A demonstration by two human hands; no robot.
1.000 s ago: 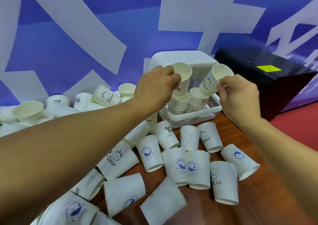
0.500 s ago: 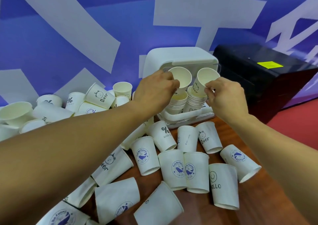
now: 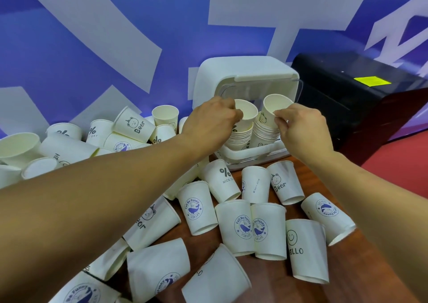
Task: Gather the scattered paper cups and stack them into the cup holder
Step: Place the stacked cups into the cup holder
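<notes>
Paper cups lie tipped over across the near table. They look light, thin-walled and easily crushed, so are best pinched gently at the rim. Toward twelve o'clock both arms reach forward. The left hand pinches the left cup and the right hand pinches the right cup, each topping one of the stacks in the white cup holder.

A blue-violet wall banner printed with broad white strokes fills the back under soft, even light. Below it runs a reddish-brown wooden counter. At the right stands a black boxy machine with a yellow label on top, and a flat red surface lies beside it.
</notes>
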